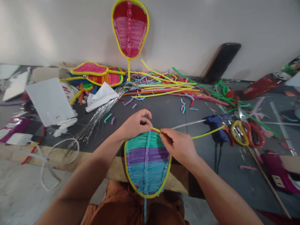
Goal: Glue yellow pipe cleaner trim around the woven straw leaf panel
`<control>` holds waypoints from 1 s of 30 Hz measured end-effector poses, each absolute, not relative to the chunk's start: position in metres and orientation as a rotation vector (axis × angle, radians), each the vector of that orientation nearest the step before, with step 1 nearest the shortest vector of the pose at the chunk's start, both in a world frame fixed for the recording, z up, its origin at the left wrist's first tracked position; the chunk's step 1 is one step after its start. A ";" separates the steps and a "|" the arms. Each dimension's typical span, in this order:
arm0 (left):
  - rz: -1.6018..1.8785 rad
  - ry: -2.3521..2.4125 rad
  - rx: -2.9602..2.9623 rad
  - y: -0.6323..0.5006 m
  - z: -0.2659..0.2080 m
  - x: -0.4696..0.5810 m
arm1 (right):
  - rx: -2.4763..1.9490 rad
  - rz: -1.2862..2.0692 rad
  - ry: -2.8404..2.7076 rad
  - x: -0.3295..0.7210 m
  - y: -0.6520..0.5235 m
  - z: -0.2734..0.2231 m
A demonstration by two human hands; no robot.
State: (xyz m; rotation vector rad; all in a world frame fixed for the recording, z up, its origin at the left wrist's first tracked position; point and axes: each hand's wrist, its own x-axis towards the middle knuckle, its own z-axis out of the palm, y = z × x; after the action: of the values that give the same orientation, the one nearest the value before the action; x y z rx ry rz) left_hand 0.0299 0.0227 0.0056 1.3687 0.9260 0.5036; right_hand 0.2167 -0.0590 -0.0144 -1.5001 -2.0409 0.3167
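Note:
In front of my body is an oval panel of pipe cleaners [147,172], banded in green, purple and blue, with a raised rib down its middle and a blue stem at the bottom. A yellow pipe cleaner [208,132] edges it, and its loose end runs out to the right. At the top rim, my left hand [137,124] pinches the panel's edge with thumb and forefinger, other fingers curled. Close beside it, my right hand [179,145] is closed on the yellow pipe cleaner against the rim. Its fingertips are partly hidden.
A finished pink panel [130,34] stands upright at the back. Behind my hands lie loose pipe cleaners [164,89] and thin wires [98,114]. On the right are a blue glue gun [214,125], scissors [239,132], a red can [263,84] and a leaning phone [221,62].

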 end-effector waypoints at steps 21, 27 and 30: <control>0.401 0.934 1.280 0.022 0.004 0.027 | -1.494 0.362 -2.024 0.215 -0.059 -0.018; 0.457 0.932 1.297 0.020 0.001 0.029 | -1.509 0.351 -2.046 0.215 -0.059 -0.021; 0.479 0.944 1.298 0.021 0.002 0.028 | -1.512 0.326 -2.070 0.218 -0.059 -0.019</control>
State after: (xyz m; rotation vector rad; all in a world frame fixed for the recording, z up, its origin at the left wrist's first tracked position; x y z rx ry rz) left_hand 0.0280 0.0212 0.0022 1.2979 0.9441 0.4789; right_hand 0.2181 -0.0588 -0.0190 -1.5120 -2.0702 0.3263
